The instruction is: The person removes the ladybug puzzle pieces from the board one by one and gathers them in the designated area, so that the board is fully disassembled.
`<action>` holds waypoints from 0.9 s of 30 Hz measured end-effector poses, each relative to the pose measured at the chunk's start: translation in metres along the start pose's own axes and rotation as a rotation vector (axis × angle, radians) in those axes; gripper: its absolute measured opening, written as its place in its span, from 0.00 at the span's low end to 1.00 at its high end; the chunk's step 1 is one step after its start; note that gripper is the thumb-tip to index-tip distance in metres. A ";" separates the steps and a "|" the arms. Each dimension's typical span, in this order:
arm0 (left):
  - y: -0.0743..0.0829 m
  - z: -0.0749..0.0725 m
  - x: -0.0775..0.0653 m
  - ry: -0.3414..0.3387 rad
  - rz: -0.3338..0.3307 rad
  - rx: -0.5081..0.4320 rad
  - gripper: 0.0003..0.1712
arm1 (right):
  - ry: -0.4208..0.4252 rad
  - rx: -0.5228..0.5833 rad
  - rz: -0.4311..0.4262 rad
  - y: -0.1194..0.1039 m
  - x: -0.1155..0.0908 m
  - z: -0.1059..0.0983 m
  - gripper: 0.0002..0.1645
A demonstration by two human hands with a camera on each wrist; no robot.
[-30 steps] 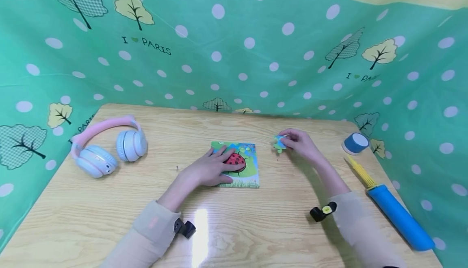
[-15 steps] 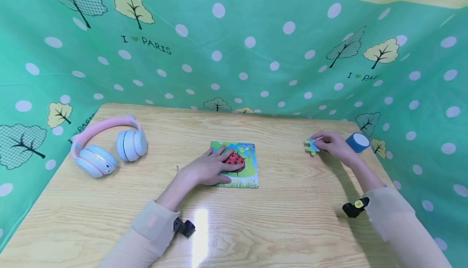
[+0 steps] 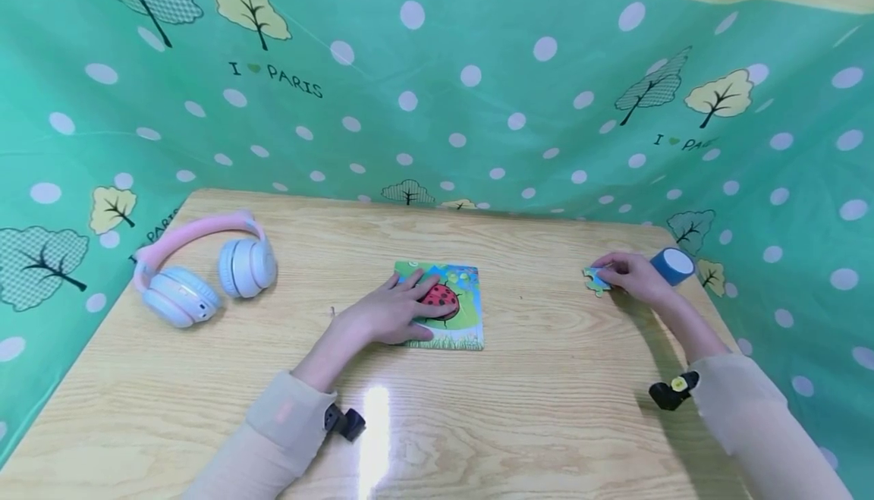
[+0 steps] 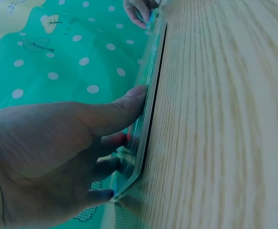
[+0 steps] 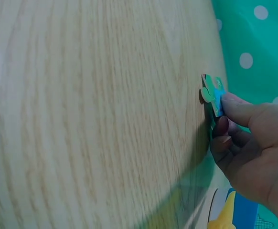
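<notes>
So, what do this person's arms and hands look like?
The left hand and right hand are gloveless. The pale beige fabric left sleeve, with a faint pinkish patch, matches the right sleeve. Each cuff carries a small black device; the right one has a round yellow mark.

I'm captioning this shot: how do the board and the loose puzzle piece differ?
Size: the board is much larger than the piece.
Outline: the board's visible edges are straight; the piece has rounded knobs.
Pose: the board lies flat on the table under the spread left hand; the piece is pinched in the right hand.
Both carry green and blue print.
</notes>
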State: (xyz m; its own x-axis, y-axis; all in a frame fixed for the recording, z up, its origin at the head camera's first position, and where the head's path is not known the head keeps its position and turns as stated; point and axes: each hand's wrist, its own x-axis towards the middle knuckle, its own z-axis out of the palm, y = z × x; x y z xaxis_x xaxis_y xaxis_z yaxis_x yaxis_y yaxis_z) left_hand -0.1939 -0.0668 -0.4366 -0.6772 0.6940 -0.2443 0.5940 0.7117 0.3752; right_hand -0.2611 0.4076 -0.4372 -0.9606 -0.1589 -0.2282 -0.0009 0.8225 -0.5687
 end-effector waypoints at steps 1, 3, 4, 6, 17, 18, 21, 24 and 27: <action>0.000 0.000 0.000 0.000 0.000 0.001 0.33 | 0.003 -0.010 0.000 0.001 0.000 0.000 0.20; 0.001 -0.001 0.000 -0.001 -0.001 -0.001 0.33 | 0.011 -0.025 0.000 0.002 -0.001 0.001 0.20; 0.001 -0.001 0.000 0.000 -0.001 -0.001 0.33 | 0.015 -0.028 -0.003 0.003 -0.001 0.002 0.20; 0.001 -0.001 0.000 0.000 0.000 -0.002 0.33 | 0.022 -0.028 -0.002 0.004 -0.002 0.003 0.21; 0.001 0.000 0.001 -0.008 -0.005 0.010 0.33 | 0.105 -0.033 0.006 0.008 -0.002 0.012 0.19; 0.001 0.000 0.001 -0.010 -0.006 0.010 0.33 | 0.116 -0.042 0.000 0.009 -0.001 0.012 0.19; 0.001 0.000 0.000 -0.016 -0.011 0.006 0.33 | 0.145 -0.064 -0.016 0.012 0.000 0.014 0.18; 0.001 -0.001 0.000 -0.014 -0.012 0.004 0.33 | 0.158 -0.071 -0.036 0.013 -0.001 0.015 0.18; 0.000 0.000 0.001 -0.005 -0.009 0.006 0.33 | 0.171 -0.067 -0.050 0.013 -0.001 0.016 0.18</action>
State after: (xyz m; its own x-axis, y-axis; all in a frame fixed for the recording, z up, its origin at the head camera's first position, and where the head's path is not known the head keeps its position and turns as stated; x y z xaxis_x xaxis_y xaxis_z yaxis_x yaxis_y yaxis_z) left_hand -0.1947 -0.0660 -0.4374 -0.6807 0.6879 -0.2520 0.5902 0.7187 0.3676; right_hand -0.2560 0.4094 -0.4570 -0.9921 -0.1103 -0.0604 -0.0629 0.8514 -0.5207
